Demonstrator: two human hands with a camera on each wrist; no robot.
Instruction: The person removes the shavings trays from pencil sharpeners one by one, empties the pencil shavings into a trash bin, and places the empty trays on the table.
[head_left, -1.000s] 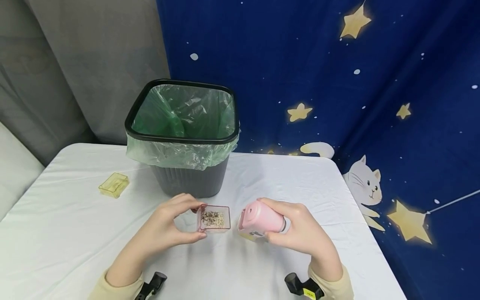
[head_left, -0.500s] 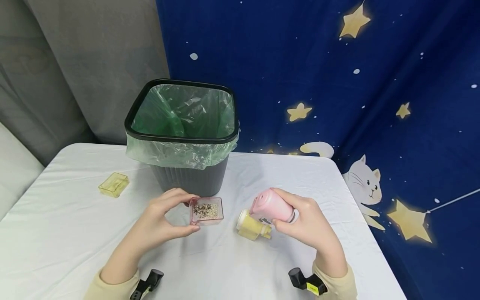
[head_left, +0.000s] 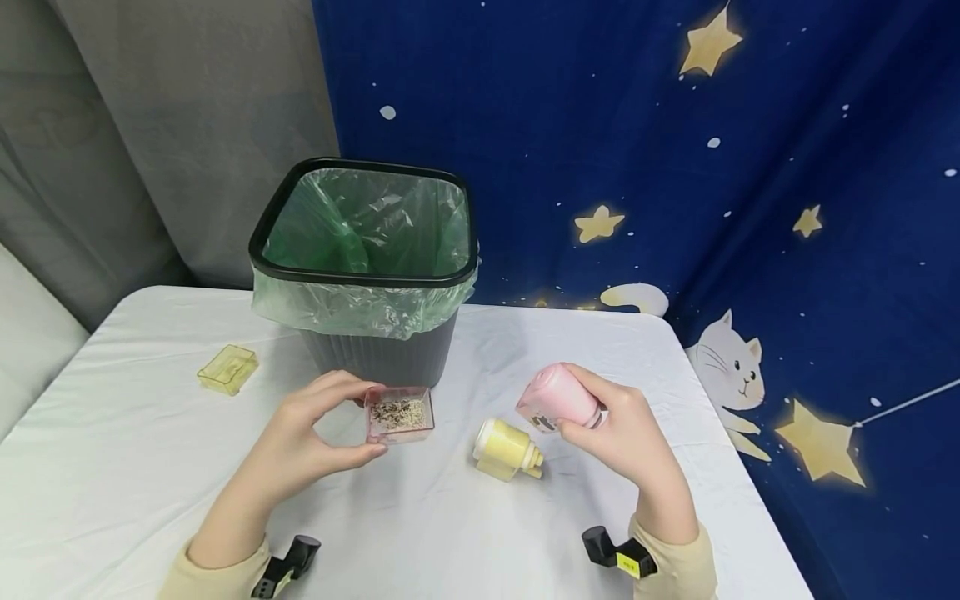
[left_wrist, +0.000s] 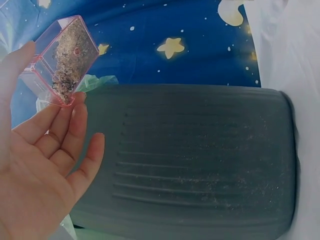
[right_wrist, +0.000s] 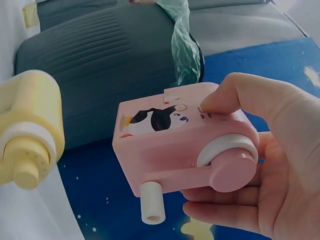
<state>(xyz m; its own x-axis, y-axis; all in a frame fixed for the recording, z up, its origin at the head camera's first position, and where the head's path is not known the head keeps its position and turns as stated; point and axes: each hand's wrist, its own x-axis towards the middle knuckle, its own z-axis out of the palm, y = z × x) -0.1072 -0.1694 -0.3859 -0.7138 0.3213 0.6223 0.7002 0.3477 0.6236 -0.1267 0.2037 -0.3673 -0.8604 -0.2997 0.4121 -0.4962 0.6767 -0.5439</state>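
Clear pink shavings tray [head_left: 399,414], holding dark and pale shavings, raised level before the bin; pink crank sharpener body [head_left: 558,398], cartoon-printed, tilted above the worktop, well apart from it.

both forearms reach forward from the bottom edge of the head view, each in a pale cream sleeve with a black clip-like mount at the wrist. the left hand [head_left: 300,442] is raised above the table, palm turned inward; its thumb and forefinger pinch the small pink tray [head_left: 400,414] by its near end, and the other fingers lie loosely extended beneath. the right hand [head_left: 626,437] is raised too, out to the right and well apart from the left; its fingers and thumb curl round the pink sharpener [head_left: 558,398], thumb on top, fingers underneath, wrist bent slightly inward.
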